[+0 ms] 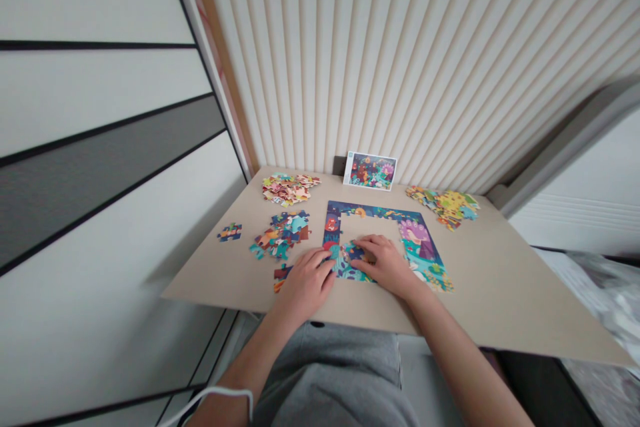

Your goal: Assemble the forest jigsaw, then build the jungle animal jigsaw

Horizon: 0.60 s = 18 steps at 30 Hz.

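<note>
Both hands down flat on the counter (500, 280), at the lower left corner of a half-built jigsaw frame (415, 240). Left hand (305, 283) spread palm-down, fingertips pressed on the frame's left strip just beside a red patch — nothing pinched or lifted, grip loose and empty as far as could be seen. Right hand (385, 263) likewise flat, fingers laid over a small cluster of teal pieces (350, 255) inside the bottom edge; pressed rather than grasped, though whether one piece sat under the fingertips could not be told.

Border mostly joined: top strip, left strip and right side with a pink figure already linked, bottom run only partly filled. Centre of the frame bare, counter showing through — judged well short of halfway.

Left to place: a blue-and-orange heap (280, 235) just left of the frame, a pink-and-yellow pile (289, 188) further back, a yellow-green pile (445, 203) at the right rear, a tiny joined scrap (230, 232) well apart on the left. Reference picture card (370, 171) propped upright against the ribbed wall behind.
</note>
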Each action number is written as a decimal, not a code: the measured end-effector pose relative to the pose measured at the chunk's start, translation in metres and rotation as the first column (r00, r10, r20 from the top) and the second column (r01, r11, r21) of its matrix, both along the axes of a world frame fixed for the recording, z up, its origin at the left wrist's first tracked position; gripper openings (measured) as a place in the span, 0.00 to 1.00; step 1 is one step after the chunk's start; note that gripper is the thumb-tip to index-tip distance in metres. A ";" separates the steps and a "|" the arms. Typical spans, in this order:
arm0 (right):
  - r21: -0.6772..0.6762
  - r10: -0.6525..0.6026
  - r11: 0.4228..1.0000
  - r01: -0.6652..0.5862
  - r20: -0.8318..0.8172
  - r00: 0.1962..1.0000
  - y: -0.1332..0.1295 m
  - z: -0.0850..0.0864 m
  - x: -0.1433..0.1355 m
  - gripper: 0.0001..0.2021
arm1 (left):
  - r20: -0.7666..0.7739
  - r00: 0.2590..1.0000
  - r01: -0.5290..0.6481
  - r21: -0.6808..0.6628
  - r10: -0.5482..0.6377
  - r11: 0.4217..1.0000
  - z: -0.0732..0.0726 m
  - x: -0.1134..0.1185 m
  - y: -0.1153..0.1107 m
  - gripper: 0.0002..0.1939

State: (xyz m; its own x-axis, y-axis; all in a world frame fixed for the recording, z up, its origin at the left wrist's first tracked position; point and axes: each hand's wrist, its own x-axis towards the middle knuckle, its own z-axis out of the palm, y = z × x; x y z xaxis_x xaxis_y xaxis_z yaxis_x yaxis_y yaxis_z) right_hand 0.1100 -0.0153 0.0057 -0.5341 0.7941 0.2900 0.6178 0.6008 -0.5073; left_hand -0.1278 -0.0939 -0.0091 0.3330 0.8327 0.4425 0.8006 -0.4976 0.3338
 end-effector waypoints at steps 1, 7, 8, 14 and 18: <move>0.003 -0.010 1.000 0.010 0.017 1.000 0.000 -0.001 -0.001 0.20 | -0.001 1.000 -0.002 -0.001 0.002 1.000 0.000 0.000 0.000 0.12; -0.035 -0.030 0.999 0.031 0.026 0.999 0.003 -0.004 -0.002 0.19 | 0.005 1.000 -0.011 -0.007 0.011 1.000 -0.001 0.000 -0.001 0.12; -0.043 -0.028 0.999 0.029 0.017 0.999 0.003 -0.003 -0.002 0.19 | 0.008 1.000 -0.010 -0.003 0.010 1.000 -0.001 0.000 -0.001 0.12; -0.101 -0.027 0.995 0.018 -0.087 0.996 0.001 0.003 -0.003 0.21 | 0.008 1.000 -0.013 -0.003 0.013 1.000 0.002 -0.001 -0.001 0.12; -0.117 -0.032 0.993 0.016 -0.138 0.990 0.002 0.000 -0.004 0.20 | -0.001 1.000 -0.013 0.002 0.013 1.000 0.002 0.001 -0.001 0.11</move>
